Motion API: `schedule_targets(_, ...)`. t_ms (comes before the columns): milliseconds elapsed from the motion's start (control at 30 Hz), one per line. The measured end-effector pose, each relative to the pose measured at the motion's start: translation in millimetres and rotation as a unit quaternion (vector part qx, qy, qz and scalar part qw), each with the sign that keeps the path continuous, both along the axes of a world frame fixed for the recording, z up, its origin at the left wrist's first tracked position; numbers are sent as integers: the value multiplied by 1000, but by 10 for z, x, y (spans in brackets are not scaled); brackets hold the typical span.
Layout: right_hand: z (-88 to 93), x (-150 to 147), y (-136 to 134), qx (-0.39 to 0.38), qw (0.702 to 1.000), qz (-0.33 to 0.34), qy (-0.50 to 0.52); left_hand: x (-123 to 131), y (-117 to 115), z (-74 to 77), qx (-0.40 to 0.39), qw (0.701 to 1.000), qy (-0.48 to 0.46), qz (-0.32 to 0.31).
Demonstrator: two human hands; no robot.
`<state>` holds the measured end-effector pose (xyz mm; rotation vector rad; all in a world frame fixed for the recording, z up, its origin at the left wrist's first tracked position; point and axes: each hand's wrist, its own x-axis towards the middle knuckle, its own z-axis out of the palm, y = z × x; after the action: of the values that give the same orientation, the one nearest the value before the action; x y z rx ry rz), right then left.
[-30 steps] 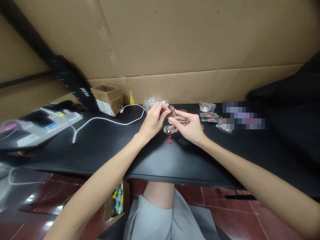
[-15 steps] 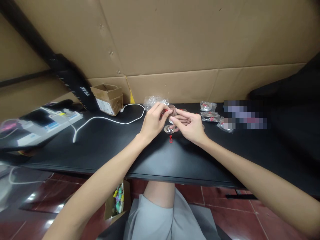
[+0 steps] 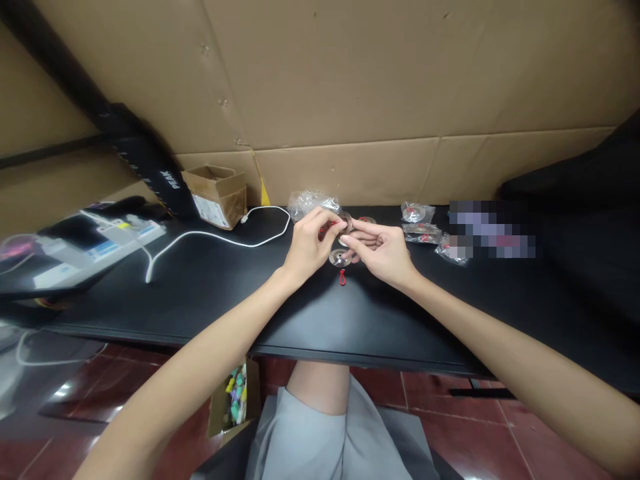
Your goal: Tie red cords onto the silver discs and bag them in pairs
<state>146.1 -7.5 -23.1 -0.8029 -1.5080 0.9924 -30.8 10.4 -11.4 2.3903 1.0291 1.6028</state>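
Observation:
A small silvery metal disc, like a finger cymbal [image 3: 347,219], is raised between both hands above the table. My left hand [image 3: 311,243] pinches its edge between thumb and fingertips. From the other side my right hand [image 3: 386,253] steadies it, thumb and index finger pointing inward. Just below my fingers lies another cymbal [image 3: 338,259] with a centre hole, and a red cord loop [image 3: 343,277] lies in front of it. More discs with red cord sit behind and under my hands, largely hidden.
Clear plastic wrapping [image 3: 313,202] lies behind my left hand. Several bagged discs [image 3: 423,233] lie to the right. A small cardboard box [image 3: 220,200] and a white cable [image 3: 215,237] are at left on the black table [image 3: 310,327]. A cardboard wall stands behind.
Both hands stay almost in place around the raised cymbal, which has tilted slightly between the fingers. The view has shifted a little.

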Motion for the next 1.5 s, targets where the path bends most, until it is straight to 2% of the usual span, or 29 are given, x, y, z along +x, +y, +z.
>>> schedule_targets(100,-26,7,33,-13,1000,2,-13,29,6,-16,-13,1000,16,12)
schedule_targets(300,-39,23,83,-44,998,-37,-26,-8,63,-4,-56,998,41,-8)
schedule_targets(600,-81,21,82,5,998,-35,-58,-13,59,11,-55,998,30,4)
schedule_targets(800,-73,22,44,52,992,-58,-98,20,60,-13,-66,998,3,16)
schedule_targets(1300,-72,12,4,45,995,-41,-85,56,31,-52,-85,996,-36,9)
schedule_targets(1500,-74,17,44,48,993,-77,-81,46,39,-24,-82,996,-25,25)
